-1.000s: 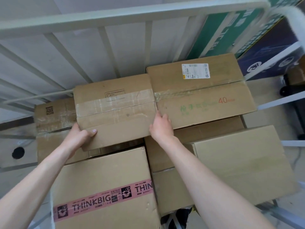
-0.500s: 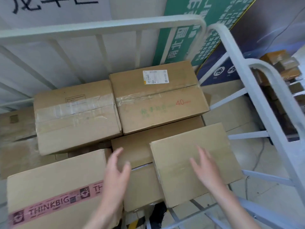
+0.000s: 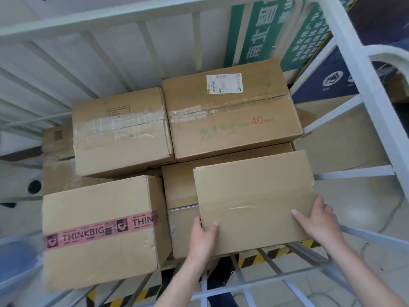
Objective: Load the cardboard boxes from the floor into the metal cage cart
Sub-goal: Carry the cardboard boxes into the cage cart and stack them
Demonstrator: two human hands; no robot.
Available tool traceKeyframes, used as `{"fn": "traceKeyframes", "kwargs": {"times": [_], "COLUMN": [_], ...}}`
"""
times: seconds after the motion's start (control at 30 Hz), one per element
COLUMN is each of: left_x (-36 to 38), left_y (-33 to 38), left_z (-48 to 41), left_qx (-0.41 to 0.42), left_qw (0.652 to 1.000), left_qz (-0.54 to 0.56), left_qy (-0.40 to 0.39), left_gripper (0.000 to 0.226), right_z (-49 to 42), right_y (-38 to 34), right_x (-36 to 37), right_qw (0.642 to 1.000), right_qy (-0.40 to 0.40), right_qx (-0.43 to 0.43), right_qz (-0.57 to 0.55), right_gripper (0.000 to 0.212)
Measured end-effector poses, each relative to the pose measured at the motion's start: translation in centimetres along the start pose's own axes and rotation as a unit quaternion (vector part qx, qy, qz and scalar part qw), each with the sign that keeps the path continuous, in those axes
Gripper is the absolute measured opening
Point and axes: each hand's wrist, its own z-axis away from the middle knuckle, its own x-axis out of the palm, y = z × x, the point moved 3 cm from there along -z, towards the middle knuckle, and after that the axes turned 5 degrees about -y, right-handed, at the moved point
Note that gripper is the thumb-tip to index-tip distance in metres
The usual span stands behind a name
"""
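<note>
Change: left hand point(image 3: 202, 238), right hand point(image 3: 318, 222) hovered before | fingers point(image 3: 298, 214) now curl round plain box point(image 3: 254, 196)

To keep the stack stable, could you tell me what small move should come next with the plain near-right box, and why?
Probably nudge the plain box leftward and square it: the left hand and right hand grip its near corners, and it sits skewed, overhanging the box beneath.

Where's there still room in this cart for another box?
Probably only the low step far left: the lower boxes, bordered by the taped box, THINKBIG box and cart rails. Elsewhere crowded: the labelled box and plain box fill the right side.
</note>
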Motion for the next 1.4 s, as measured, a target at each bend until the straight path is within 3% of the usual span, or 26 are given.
{"fn": "traceKeyframes", "kwargs": {"times": [0.13, 0.2, 0.27, 0.33, 0.4, 0.53, 0.87, 1.2, 1.3, 1.4], "left_x": [-6.3, -10.0, -14.2, -18.8, -22.4, -25.1, -25.4, -25.5, -25.7, -28.5], "left_y": [0.7, 0.8, 0.1, -1.9, -4.3, -7.1, -6.6, -6.3, -5.3, -3.7], "left_z": [0.9, 2.0, 2.9, 2.9, 2.1, -0.8, -3.6, -3.8, -3.0, -2.3], "left_qx": [0.069, 0.157, 0.223, 0.212, 0.155, 0.111, 0.165, 0.189, 0.198, 0.202], "left_qw": [0.992, 0.974, 0.931, 0.872, 0.824, 0.784, 0.769, 0.772, 0.791, 0.843], "left_qz": [-0.076, -0.109, -0.216, -0.362, -0.480, -0.573, -0.556, -0.549, -0.517, -0.399], "left_qy": [0.078, 0.124, 0.191, 0.252, 0.258, 0.211, 0.267, 0.258, 0.260, 0.299], "left_gripper": [0.061, 0.061, 0.060, 0.072, 0.085, 0.088, 0.078, 0.078, 0.073, 0.067], "right_z": [2.2, 3.1, 3.9, 5.0, 5.7, 5.5, 5.2, 5.0, 6.7, 11.9], "right_y": [-4.7, -7.1, -8.7, -10.0, -11.1, -12.1, -12.0, -12.1, -13.5, -16.6], "right_x": [3.4, 4.7, 5.7, 6.9, 8.5, 11.2, 11.3, 11.5, 10.8, 11.9], "right_qw": [0.999, 0.997, 0.993, 0.984, 0.969, 0.953, 0.960, 0.967, 0.970, 0.964], "right_qy": [-0.015, -0.021, -0.014, 0.021, 0.018, -0.021, -0.025, -0.010, -0.004, 0.019], "right_qx": [-0.050, -0.069, -0.106, -0.173, -0.213, -0.197, -0.177, -0.167, -0.171, -0.259], "right_qz": [0.002, -0.035, -0.051, 0.024, 0.124, 0.229, 0.213, 0.193, 0.171, 0.064], "right_gripper": [0.099, 0.097, 0.091, 0.090, 0.095, 0.103, 0.109, 0.107, 0.102, 0.084]}}
